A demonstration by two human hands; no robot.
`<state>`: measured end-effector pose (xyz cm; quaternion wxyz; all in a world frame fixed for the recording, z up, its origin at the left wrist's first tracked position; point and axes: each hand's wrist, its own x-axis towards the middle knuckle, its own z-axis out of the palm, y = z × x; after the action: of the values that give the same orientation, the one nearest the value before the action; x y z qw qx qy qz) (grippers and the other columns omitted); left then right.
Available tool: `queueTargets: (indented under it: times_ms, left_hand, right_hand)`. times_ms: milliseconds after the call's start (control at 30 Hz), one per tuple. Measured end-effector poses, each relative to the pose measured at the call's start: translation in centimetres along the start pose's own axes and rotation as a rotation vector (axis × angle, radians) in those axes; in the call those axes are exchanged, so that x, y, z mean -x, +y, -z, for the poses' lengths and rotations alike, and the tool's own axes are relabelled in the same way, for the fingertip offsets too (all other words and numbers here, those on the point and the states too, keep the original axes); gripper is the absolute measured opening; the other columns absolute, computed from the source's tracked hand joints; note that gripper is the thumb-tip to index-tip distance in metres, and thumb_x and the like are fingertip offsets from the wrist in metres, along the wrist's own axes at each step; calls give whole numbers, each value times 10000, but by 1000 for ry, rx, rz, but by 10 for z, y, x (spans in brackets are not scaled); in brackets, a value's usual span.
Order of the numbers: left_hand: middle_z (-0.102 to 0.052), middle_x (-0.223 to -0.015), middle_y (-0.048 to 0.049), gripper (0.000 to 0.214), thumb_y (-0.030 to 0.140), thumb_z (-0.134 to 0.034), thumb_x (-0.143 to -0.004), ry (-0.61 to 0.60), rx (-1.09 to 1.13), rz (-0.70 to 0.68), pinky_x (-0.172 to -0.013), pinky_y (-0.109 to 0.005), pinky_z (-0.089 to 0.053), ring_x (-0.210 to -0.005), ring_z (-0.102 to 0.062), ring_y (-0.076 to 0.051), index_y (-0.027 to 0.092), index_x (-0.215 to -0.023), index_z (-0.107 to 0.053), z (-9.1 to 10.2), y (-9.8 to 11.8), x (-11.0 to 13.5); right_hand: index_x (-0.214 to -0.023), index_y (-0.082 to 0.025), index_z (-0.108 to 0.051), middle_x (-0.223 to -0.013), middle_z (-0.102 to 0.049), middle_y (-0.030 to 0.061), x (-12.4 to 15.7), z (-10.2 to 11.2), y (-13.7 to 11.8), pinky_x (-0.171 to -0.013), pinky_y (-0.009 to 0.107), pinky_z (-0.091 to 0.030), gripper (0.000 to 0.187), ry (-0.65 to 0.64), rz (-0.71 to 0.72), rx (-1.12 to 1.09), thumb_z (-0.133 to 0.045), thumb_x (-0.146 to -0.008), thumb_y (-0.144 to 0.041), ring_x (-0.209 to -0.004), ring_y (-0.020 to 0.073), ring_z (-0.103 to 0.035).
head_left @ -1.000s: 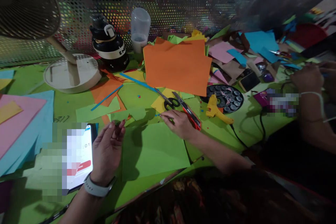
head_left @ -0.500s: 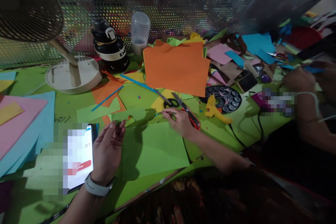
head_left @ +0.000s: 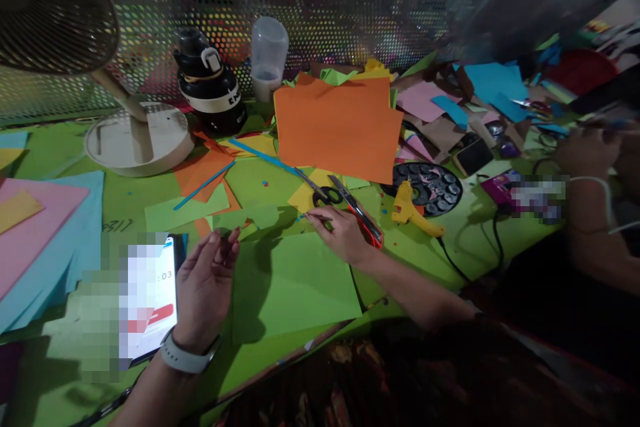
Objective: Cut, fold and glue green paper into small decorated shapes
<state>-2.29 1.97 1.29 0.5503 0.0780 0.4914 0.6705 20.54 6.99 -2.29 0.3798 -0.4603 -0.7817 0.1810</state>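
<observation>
My left hand point(head_left: 206, 280), palm turned up with a pale watch band point(head_left: 187, 355) at the wrist, is beside a lit phone point(head_left: 153, 300). Its fingers are loosely curled, thumb apart from them, and no held thing shows. Green paper point(head_left: 295, 287) lies flat between my hands. Over its top right corner is my right hand point(head_left: 343, 230), fingers loosely bent and slightly apart; I see nothing gripped there. Close beyond it lie black-handled scissors point(head_left: 327, 196) and a red-and-black cutter point(head_left: 363, 217), partly hidden by the hand.
A yellow glue gun point(head_left: 413, 211) with a cord lies by a black round palette point(head_left: 440, 187). Behind are orange paper point(head_left: 337, 130), a black bottle point(head_left: 213, 90), a clear bottle point(head_left: 269, 53) and a fan point(head_left: 140, 140). A co-worker's hands point(head_left: 590, 150) are at right.
My right hand's fingers have shifted very slightly. My left hand keeps its pose. The digits on the phone have changed from 01 to 03, and the view has moved a little.
</observation>
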Motion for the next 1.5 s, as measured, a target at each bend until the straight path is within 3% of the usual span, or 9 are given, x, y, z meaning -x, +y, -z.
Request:
queueTargets:
  times_ms: [533, 1067, 1500]
  left_hand:
    - [-722, -773, 33, 88, 101, -676, -773, -29, 16, -14, -693, -177, -566, -860, -701, -145, 185, -781, -699, 3, -3, -2]
    - [-720, -775, 23, 91, 119, -731, -713, -27, 20, -26, -688, -186, -572, -859, -706, -162, 158, -787, -697, 6, -4, -5]
    - [-726, -784, 9, 69, 126, -716, -729, -25, 7, -5, -703, -183, -572, -876, -703, -163, 178, -773, -704, 6, -4, -5]
  right_hand:
    - [-966, -168, -651, -889, -723, 70, 1, -1, 1, -743, 296, -557, 147, 0, 85, 53, -524, -927, -233, -799, 171, -689]
    - [-962, -182, -655, -815, -729, 43, -1, -2, 4, -638, 278, -563, 130, 44, 37, -28, -549, -916, -240, -706, 158, -694]
    - [-974, -178, -664, -838, -733, 57, -2, -2, 5, -661, 283, -583, 145, 54, 27, -100, -561, -905, -253, -715, 156, -701]
